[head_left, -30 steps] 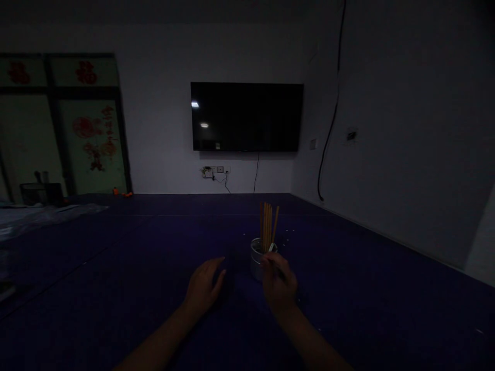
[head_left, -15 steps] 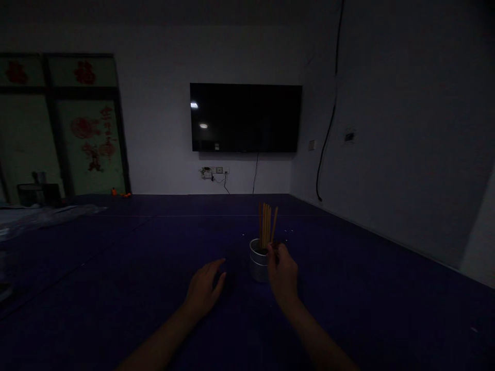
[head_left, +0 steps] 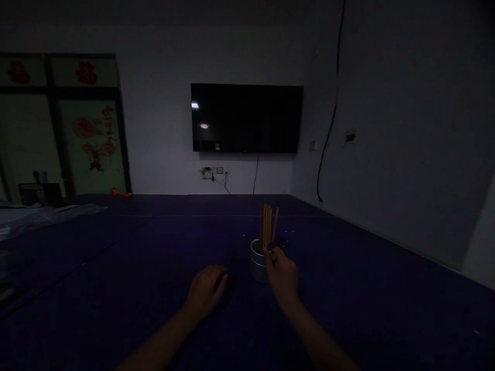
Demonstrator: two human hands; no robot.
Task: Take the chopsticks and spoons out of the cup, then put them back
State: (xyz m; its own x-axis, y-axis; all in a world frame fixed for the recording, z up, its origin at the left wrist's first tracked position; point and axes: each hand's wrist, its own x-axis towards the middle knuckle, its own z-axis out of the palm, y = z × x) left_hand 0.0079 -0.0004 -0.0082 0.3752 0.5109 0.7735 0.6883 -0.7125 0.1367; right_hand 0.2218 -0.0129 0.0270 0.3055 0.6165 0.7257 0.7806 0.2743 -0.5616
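Note:
A silvery metal can [head_left: 258,267] stands upright on the dark blue surface, with several thin wooden chopsticks [head_left: 267,224] rising from it. At the can's right rim, my right hand [head_left: 283,273] is closed in a pinch. Something small and dark shows by its fingertips, too dim to make out. To the left of the can, apart from it, my left hand [head_left: 204,289] rests low over the surface. Its thumb is spread from its curved fingers and it holds nothing. The can's right side is hidden behind my right hand.
Tiny white bits [head_left: 288,232] lie behind the can. Clear plastic sheeting [head_left: 58,214] is at the far left, and small orange items [head_left: 127,195] sit near the door. A television [head_left: 247,118] hangs on the far wall. A black cable [head_left: 328,131] runs down the right wall.
My right hand's fingertips have shifted slightly left over the can's rim. My left hand's fingers have curled down a little. The can and chopsticks stay in place.

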